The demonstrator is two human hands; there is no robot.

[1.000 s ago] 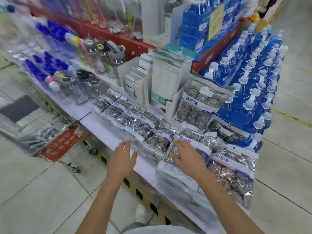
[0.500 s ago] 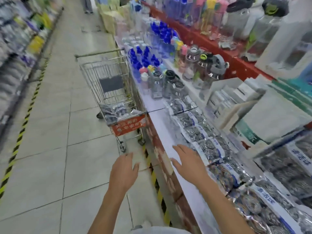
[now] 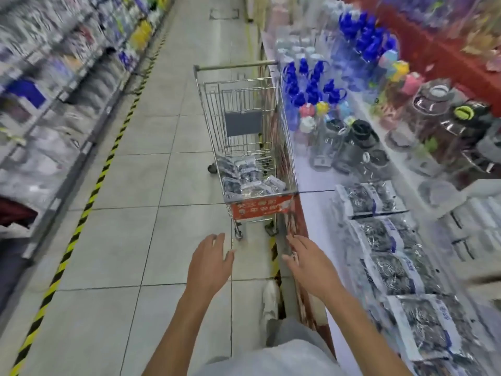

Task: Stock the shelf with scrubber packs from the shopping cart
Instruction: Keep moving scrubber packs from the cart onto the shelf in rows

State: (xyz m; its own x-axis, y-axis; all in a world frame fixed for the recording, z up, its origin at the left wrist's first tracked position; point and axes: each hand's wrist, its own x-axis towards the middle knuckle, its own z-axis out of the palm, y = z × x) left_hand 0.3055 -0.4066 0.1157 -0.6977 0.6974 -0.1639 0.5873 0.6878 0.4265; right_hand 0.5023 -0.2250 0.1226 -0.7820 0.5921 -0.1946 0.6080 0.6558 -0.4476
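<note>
head: silvery scrubber packs (image 3: 245, 176), clear-bagged

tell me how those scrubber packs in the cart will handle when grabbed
The scrubber packs lie slumped in a loose heap in the shopping cart, so they are probably soft and floppy. The glossy film wrap may be a bit slippery. They look like wire balls in bags, so likely light for their size.
</note>
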